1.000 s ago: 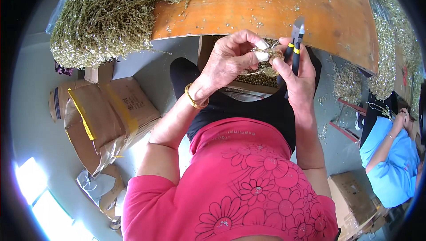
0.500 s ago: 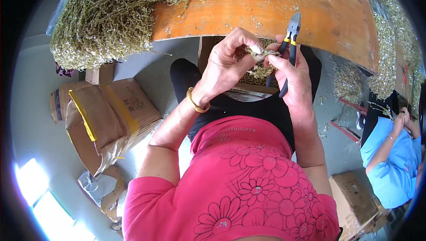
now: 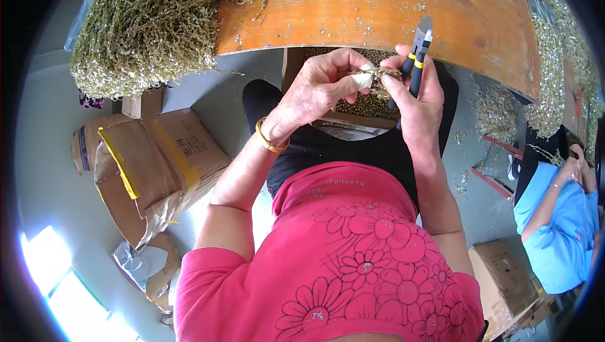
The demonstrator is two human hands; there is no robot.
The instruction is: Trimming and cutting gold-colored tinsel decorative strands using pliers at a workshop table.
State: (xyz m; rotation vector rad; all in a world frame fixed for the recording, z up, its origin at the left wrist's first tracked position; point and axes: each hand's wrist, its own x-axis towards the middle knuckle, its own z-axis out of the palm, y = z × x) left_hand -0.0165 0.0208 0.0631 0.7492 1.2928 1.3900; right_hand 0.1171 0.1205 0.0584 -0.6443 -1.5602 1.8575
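My left hand (image 3: pixel 324 86) pinches one end of a small glittery gold sprig (image 3: pixel 387 75) between thumb and fingertips, which have pale coverings on them. The thumb and fingers of my right hand (image 3: pixel 421 105) grip the sprig's other side. Tucked in that same hand is a pair of cutting pliers (image 3: pixel 418 58) with black handles and yellow bands, its jaws pointing up and away from me. Below the hands, an open box of small gold beads (image 3: pixel 364 107) sits by my lap, partly hidden by my fingers.
An orange wooden table (image 3: pixel 378 11) spans the far side, with a thick heap of glittery gold sprays (image 3: pixel 145 33) at its left. Cardboard boxes (image 3: pixel 164 159) stand on the floor at left. At right sits a person in blue (image 3: pixel 554 222), near another carton (image 3: pixel 501 279).
My left hand has shifted slightly down and its fingers have turned on the sprig. The pliers have tilted a little to the right, and their handles look wider apart.
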